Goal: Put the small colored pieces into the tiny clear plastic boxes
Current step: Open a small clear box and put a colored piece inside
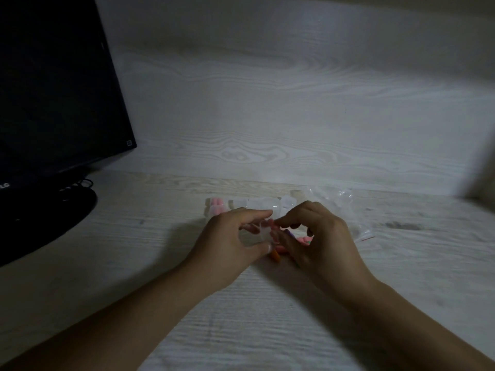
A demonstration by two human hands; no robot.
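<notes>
My left hand [230,236] grips a tiny clear plastic box [257,234] between thumb and fingers, just above the desk. My right hand [316,234] meets it, its fingertips pinching a small pink piece [271,223] at the box's top. Loose colored pieces lie under my hands: an orange one [275,255], a purple one [289,232] and pink and green ones [304,240], partly hidden. Behind my hands stands a row of clear boxes [257,204]; the leftmost holds pink pieces [216,206].
A clear plastic bag [345,207] lies crumpled to the right, behind my right hand. A black monitor [53,97] on its stand [53,212] with cables fills the left. The light wood desk [241,317] meets a back panel of the same wood.
</notes>
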